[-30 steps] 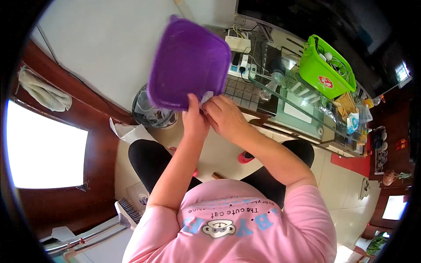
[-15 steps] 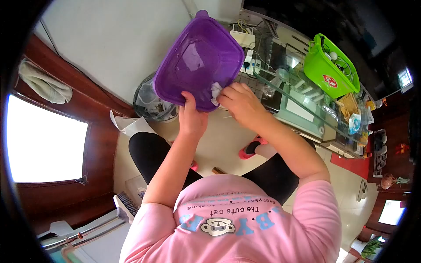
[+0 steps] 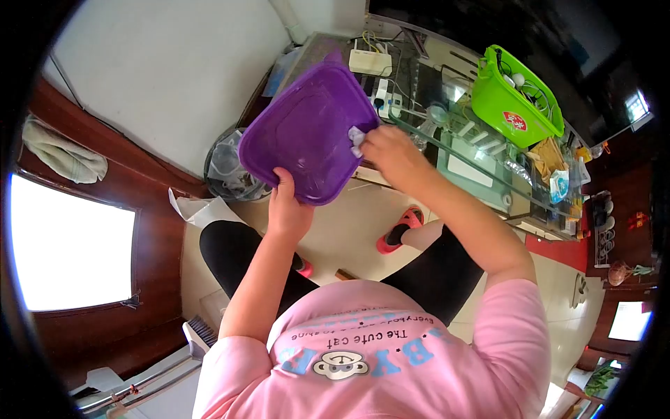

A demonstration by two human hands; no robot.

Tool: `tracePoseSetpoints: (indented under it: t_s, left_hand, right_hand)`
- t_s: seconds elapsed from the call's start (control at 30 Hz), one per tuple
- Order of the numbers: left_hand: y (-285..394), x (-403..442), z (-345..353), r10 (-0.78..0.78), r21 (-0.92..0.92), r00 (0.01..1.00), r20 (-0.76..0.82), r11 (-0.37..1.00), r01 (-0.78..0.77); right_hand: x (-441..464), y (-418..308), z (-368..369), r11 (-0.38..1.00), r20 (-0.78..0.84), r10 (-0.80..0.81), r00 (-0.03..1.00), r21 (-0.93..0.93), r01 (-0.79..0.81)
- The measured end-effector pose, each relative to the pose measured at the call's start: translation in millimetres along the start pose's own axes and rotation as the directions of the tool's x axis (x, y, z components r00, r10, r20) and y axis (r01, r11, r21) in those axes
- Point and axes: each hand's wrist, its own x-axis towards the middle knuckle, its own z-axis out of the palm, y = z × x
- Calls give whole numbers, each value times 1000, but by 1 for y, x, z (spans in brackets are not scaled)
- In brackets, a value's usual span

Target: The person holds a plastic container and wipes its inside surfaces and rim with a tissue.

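Observation:
A purple plastic basin [image 3: 293, 133] is held up in front of me, tilted so its inside faces me. My left hand [image 3: 289, 208] grips the near rim, its thumb over the edge and its other fingers hidden beneath. In my right hand [image 3: 392, 150] is a crumpled white tissue [image 3: 356, 140], pinched in closed fingers. The tissue presses against the inner wall at the basin's right side. A few light marks show on the basin's inner surface.
A bin with a clear liner [image 3: 227, 164] stands on the floor behind the basin. To the right, a glass-topped stand [image 3: 481, 167] carries a green basket of cables [image 3: 515, 105], with a white router [image 3: 370, 61] and a power strip [image 3: 388, 103] nearby. A brush [image 3: 201, 331] lies at lower left.
The basin has turned and come slightly lower and to the left. My right hand and the tissue have moved up along the basin's right inner wall. Both hands keep their holds.

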Motion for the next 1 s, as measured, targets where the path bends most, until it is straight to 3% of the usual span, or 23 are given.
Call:
tracePoseSetpoints:
  t_s: [0.13,0.2,0.3,0.37,0.4,0.47,0.5,0.6,0.73,0.77,0.8,0.83,1.0]
  left_hand:
    - [2,-4,-5,-95,24,995,37,995,94]
    - [3,-2,-12,-141,28,989,36,990,140]
    - [0,4,-26,-196,0,981,-7,981,196]
    - [-1,6,-31,-208,-36,977,-50,978,206]
    - [0,4,-29,-248,-35,964,-97,969,245]
    - [-1,6,-30,-278,-41,950,-144,961,275]
    - [-7,8,-36,-265,-46,957,-118,964,261]
    - [-22,13,-49,-250,-79,968,-39,966,246]
    - [-33,8,-48,-286,53,958,6,957,286]
    - [-42,9,-53,-179,179,984,10,968,174]
    - [-46,9,-52,-71,301,997,28,952,59]
    - [-48,8,-53,-60,324,997,56,945,39]
    - [-61,9,-58,-15,355,995,97,935,-20]
  right_hand:
    - [0,22,-3,996,-15,23,1000,-81,-24]
    - [1,24,2,999,-75,27,997,-31,-29]
    - [2,19,9,990,-195,128,972,80,-114]
    - [2,10,7,901,-319,361,876,363,-239]
    - [2,4,3,900,-314,358,879,365,-236]
    - [2,-3,-7,662,-183,615,767,647,-377]
    - [-2,-2,1,534,-91,659,747,756,-379]
    - [4,-12,24,460,-49,658,752,817,-349]
    - [27,-12,51,525,-121,701,703,754,-394]
    - [30,-12,56,525,-123,702,701,754,-394]
    - [32,-14,58,625,-203,673,712,671,-399]
    - [34,-14,59,713,-278,632,723,575,-403]
    - [31,-4,83,808,-390,573,721,420,-414]
